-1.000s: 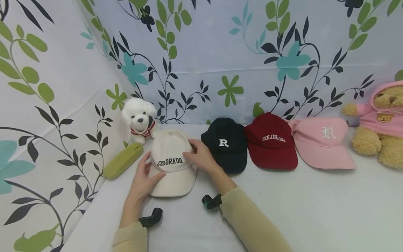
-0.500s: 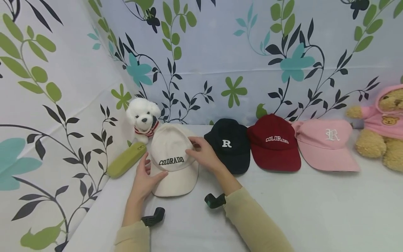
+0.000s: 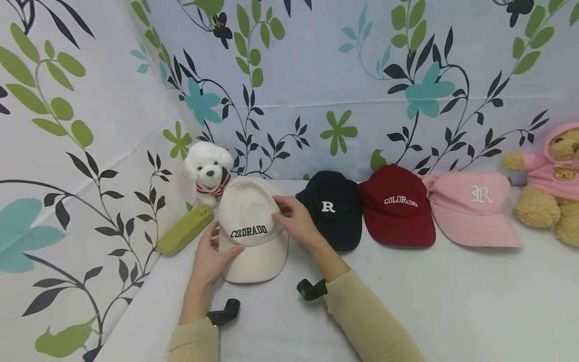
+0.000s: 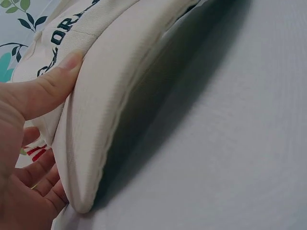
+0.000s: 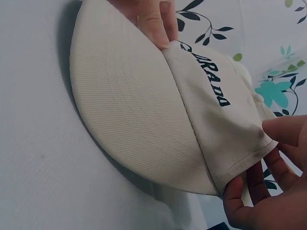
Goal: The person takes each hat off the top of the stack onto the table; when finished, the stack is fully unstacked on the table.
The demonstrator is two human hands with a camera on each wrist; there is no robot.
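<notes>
A cream baseball cap [image 3: 251, 211] with dark COLORADO lettering stands on the white table, brim facing me. My left hand [image 3: 211, 259] grips its left side. In the left wrist view the thumb [image 4: 50, 86] presses on the front by the brim seam, and the other fingers reach round the cap's side. My right hand [image 3: 298, 221] pinches the crown's right side. In the right wrist view its thumb [image 5: 285, 129] lies outside the fabric, while the fingers curl under the lower edge. A black cap [image 3: 332, 211] sits just right of that hand.
A dark red cap [image 3: 398, 206] and a pink cap [image 3: 472, 208] continue the row rightward. The teddy bear [image 3: 549, 181] sits at the far right. Behind the cream cap's left side are a white toy dog [image 3: 208, 168] and a green glasses case [image 3: 185, 231]. Patterned cloth [image 3: 289, 60] hangs behind.
The cream cap's crown stands a little taller and fuller than a second ago. Both hands keep their hold on it. The head view has shifted slightly, so the whole scene sits further right.
</notes>
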